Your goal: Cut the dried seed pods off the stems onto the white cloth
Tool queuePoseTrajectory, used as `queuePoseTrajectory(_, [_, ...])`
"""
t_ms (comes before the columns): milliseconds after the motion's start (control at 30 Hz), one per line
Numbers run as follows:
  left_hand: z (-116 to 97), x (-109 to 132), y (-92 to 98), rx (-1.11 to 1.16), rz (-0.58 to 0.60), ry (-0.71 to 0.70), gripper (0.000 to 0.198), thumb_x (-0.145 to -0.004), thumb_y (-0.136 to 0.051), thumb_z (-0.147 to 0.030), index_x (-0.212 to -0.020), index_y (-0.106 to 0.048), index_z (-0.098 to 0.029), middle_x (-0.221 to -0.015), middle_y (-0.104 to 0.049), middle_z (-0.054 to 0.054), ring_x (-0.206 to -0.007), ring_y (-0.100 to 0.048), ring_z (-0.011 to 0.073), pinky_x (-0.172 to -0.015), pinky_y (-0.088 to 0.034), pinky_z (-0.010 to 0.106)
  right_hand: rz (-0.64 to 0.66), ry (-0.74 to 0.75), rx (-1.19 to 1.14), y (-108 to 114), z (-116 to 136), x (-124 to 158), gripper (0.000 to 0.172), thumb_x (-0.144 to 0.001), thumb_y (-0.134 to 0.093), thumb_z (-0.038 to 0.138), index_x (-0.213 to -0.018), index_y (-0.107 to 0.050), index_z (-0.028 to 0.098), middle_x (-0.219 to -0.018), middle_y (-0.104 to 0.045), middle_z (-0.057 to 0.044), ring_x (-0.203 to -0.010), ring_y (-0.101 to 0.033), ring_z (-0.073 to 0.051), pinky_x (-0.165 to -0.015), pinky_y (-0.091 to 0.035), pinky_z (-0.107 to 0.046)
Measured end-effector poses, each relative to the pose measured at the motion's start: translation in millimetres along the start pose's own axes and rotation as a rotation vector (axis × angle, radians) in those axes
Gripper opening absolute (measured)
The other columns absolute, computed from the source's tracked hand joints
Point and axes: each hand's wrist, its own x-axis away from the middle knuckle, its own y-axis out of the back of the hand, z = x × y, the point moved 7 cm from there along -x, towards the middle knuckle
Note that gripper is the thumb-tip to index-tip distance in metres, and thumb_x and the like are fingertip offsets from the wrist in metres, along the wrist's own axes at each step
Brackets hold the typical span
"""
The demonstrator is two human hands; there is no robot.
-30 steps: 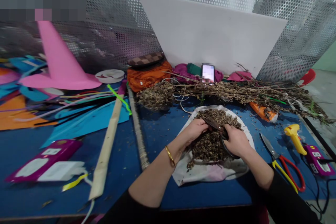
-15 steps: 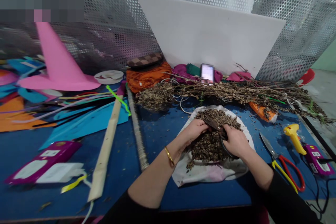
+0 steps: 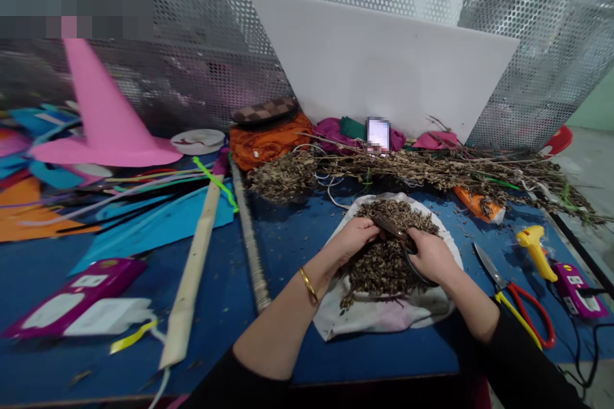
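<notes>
my right hand is wrapped round the handles of the scissors, over the dried bits on the cloth. my left hand is pinched closed by the blade end; i can't tell on what. the scissors should be stiff, fairly heavy, best held by the loops; the bits look light, brittle, best scooped gently.

Gap between white cloth and wrapped rod; left forearm blocks near end; stalks, seemingly, far end.
</notes>
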Motion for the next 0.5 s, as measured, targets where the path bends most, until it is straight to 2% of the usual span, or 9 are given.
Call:
queuePoseTrajectory(133, [-1.7,0.8,-1.7,-0.038,0.026,0.001,0.026,-0.064,-0.054,-0.037,-0.061,-0.062,-0.013,-0.044,-0.036,-0.006,-0.045,-0.028,0.0082,-0.048,-0.016,0.023,-0.007,-0.025,0.025,0.0,0.5,0.1,0.032,-0.083,-0.047,0.033,-0.113,-0.049,0.02,-0.102,-0.063,-0.009,-0.089,-0.06,-0.02,-0.069,-0.037,-0.026])
queuePoseTrajectory(367, [-7.9,3.2,-2.3,-0.02,0.019,-0.016,0.03,-0.065,-0.053,-0.042,-0.061,-0.062,-0.014,-0.047,-0.04,-0.004,-0.049,-0.031,0.009,-0.049,-0.02,0.023,0.025,-0.009,-0.013,-4.0,-2.6,-2.4,0.022,-0.083,-0.047,0.027,-0.104,-0.052,0.021,-0.097,-0.065,-0.007,-0.088,-0.061,-0.019,-0.068,-0.035,-0.024])
queuePoseTrajectory(500, [-11.9,6.4,2.1,0.071,-0.02,0.018,0.031,-0.064,-0.055,-0.044,-0.067,-0.06,-0.014,-0.049,-0.04,-0.005,-0.048,-0.029,0.008,-0.048,-0.019,0.022,-0.032,-0.041,-0.053,1.6,-4.6,-1.6,0.031,-0.085,-0.049,0.039,-0.112,-0.051,0.022,-0.103,-0.064,-0.007,-0.091,-0.06,-0.019,-0.071,-0.036,-0.025])
